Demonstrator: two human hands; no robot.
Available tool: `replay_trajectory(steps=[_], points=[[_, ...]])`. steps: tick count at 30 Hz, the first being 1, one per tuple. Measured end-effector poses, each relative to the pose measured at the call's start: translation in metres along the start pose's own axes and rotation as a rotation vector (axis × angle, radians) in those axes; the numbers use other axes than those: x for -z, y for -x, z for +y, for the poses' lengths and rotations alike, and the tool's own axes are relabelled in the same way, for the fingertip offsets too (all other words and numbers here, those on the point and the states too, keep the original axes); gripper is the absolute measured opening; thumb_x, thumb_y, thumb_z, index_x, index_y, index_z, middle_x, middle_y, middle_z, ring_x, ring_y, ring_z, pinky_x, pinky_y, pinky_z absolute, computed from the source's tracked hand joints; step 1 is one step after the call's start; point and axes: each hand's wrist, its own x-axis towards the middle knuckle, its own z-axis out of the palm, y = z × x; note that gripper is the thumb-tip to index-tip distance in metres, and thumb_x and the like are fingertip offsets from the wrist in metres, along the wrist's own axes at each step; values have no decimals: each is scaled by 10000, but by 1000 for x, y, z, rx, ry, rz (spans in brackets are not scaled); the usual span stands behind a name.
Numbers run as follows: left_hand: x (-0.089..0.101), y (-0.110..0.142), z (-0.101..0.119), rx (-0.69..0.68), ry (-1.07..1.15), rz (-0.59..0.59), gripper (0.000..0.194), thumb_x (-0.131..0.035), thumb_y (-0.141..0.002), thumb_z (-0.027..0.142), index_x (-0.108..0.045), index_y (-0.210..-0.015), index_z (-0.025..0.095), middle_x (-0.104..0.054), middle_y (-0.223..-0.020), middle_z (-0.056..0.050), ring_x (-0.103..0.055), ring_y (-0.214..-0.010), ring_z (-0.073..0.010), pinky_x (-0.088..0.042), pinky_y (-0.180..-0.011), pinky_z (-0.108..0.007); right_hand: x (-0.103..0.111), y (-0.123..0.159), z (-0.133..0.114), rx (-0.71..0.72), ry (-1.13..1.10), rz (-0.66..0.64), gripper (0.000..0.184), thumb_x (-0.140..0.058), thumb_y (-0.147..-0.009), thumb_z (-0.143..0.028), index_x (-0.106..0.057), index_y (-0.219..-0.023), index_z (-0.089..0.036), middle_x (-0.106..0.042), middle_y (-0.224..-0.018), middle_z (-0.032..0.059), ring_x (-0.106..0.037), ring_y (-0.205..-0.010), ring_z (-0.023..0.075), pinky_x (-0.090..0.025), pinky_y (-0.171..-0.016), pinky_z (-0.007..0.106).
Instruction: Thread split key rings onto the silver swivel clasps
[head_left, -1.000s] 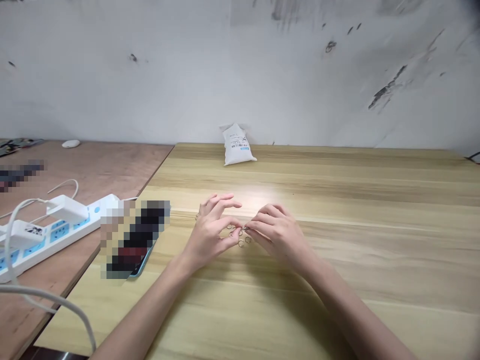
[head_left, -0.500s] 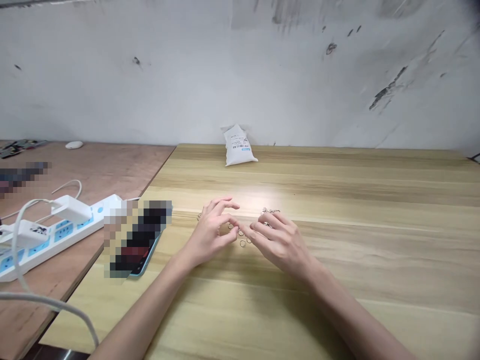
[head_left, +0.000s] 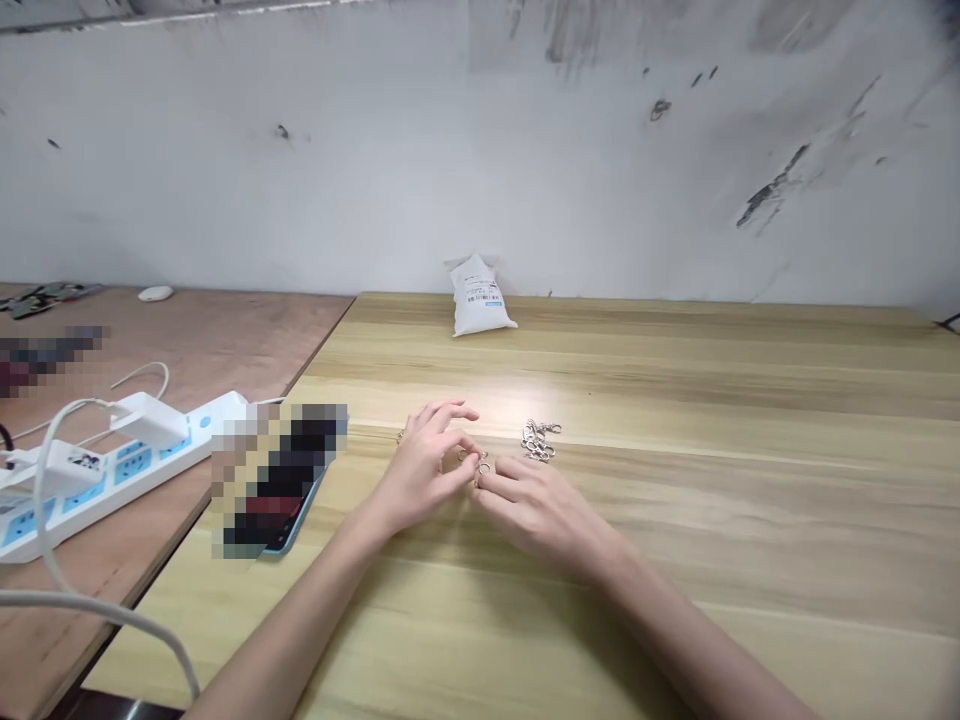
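Note:
My left hand (head_left: 424,470) rests over the light wooden tabletop (head_left: 675,400), its fingertips curled around several small metal rings (head_left: 472,465). My right hand (head_left: 536,510) lies just to the right, with its fingers reaching toward the same rings. Some rings are partly hidden by my fingers, and I cannot tell whether either hand holds one. A small tangled heap of silver metal clasps (head_left: 538,441) sits beyond my right hand, apart from it. One more small metal ring (head_left: 400,436) lies just left of my left hand.
A phone in a blue case (head_left: 281,525), mostly pixelated, lies near the table's left edge. Beyond it, a white power strip (head_left: 97,480) with chargers and cables sits on a lower plywood table (head_left: 225,340). A white bag (head_left: 481,300) stands against the wall.
My right hand has drawn back toward me, uncovering the heap of clasps. My view has shifted slightly.

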Motion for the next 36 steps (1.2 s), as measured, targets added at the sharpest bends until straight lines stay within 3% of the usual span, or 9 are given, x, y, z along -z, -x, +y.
replay_trajectory(steps=[4,7,9,14,18,22,26,31,36], points=[[-2,0,-7,-49,-59,-35,113,-597,-886,219,-689,-821,212,-584,-1294,-56,-415,-1315,-289,-353,-1045,-486,-1,9,24,-164,-26,102,190,-475,-965,-130,-656,-936,-182,-706,-838,46,-557,-723,176,-424,-633,300],[2,-2,-14,-119,-58,-112,127,-596,-895,236,-715,-852,227,-619,-1245,-56,-465,-1269,-282,-386,-1019,-477,2,23,54,-405,12,185,198,-483,-963,-160,-674,-1005,-196,-738,-947,53,-610,-825,205,-451,-674,318],[9,-3,-21,-109,-32,-132,139,-580,-908,254,-718,-917,238,-631,-1217,-58,-516,-1212,-262,-407,-1008,-461,3,33,72,-508,4,150,200,-488,-957,-192,-679,-1015,-204,-742,-968,58,-606,-858,238,-450,-658,340],[38,4,-48,158,-35,-56,240,-533,-909,288,-688,-1073,207,-602,-1228,-82,-581,-1128,-252,-449,-988,-417,-4,45,92,-584,-144,117,184,-506,-941,-246,-681,-993,-220,-746,-970,64,-588,-886,270,-483,-744,399],[47,18,-63,219,-61,-117,287,-538,-900,331,-672,-1118,202,-605,-1192,-80,-599,-1086,-245,-465,-952,-372,-5,50,88,-570,-227,143,170,-503,-946,-264,-663,-990,-229,-734,-987,59,-610,-925,242,-509,-781,378],[43,22,-66,159,-99,-118,232,-520,-913,337,-706,-995,225,-638,-1099,-61,-598,-1036,-235,-456,-901,-349,-3,57,83,-570,-308,174,167,-495,-950,-263,-655,-981,-225,-705,-1008,68,-628,-959,219,-512,-825,364],[39,20,-68,207,-55,-93,195,-526,-903,309,-698,-902,218,-652,-965,-49,-609,-921,-221,-456,-805,-330,-1,57,80,-641,-395,282,153,-520,-938,-279,-661,-953,-223,-679,-994,75,-634,-923,220,-513,-793,367],[36,20,-70,280,-1,-58,164,-544,-885,306,-644,-872,176,-639,-911,-55,-611,-847,-205,-474,-757,-321,4,42,64,-629,-449,308,164,-514,-940,-258,-670,-967,-220,-664,-973,77,-630,-857,208,-515,-715,344],[34,16,-52,278,106,-79,201,-504,-926,328,-640,-937,180,-676,-888,-38,-625,-789,-170,-490,-713,-291,15,12,34,-464,-477,244,169,-505,-943,-203,-673,-963,-211,-672,-903,77,-617,-862,216,-507,-751,365]])
